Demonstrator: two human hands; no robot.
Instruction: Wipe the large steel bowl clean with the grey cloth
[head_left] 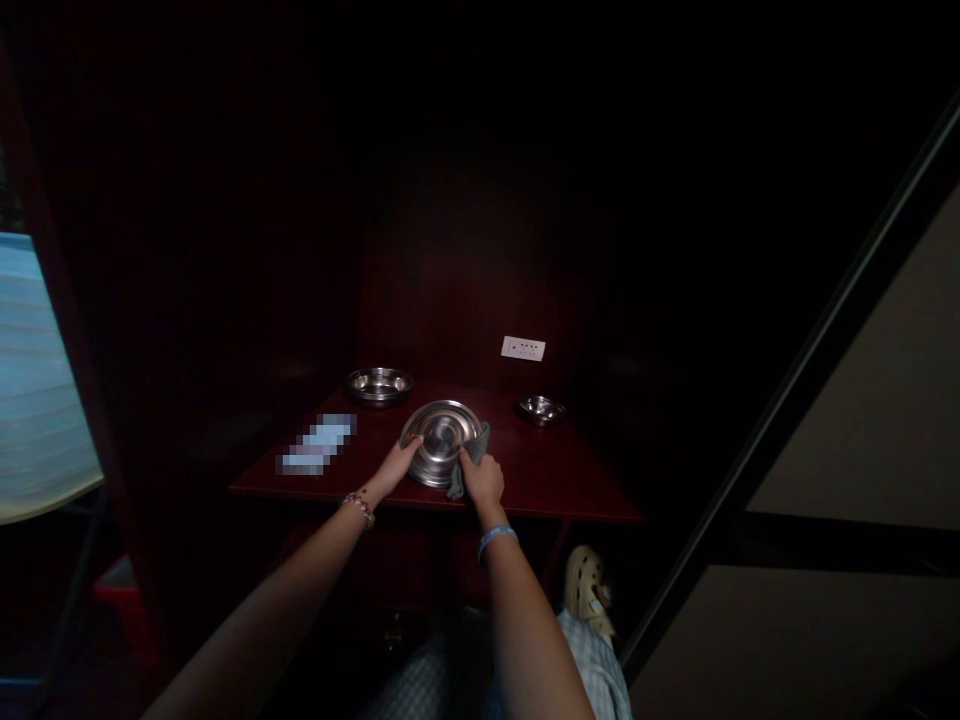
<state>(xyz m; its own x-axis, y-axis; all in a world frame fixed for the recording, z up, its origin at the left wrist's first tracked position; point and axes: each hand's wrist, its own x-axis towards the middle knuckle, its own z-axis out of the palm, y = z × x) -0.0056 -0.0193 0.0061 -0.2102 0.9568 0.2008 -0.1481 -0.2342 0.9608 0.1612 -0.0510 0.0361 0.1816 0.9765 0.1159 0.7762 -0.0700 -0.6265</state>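
A shiny steel bowl (441,438) is tilted up at the near edge of a dark red wooden table (555,480). My left hand (395,468) grips the bowl's left rim. My right hand (482,480) is closed on a grey cloth (474,447) and presses it against the bowl's right side. Each wrist wears a band.
A second steel bowl (379,384) sits at the back left and a smaller one (541,408) at the back right. A blurred pale object (316,446) lies on the left. A white socket plate (523,348) is on the dark back wall. My foot in a pale clog (589,586) shows below.
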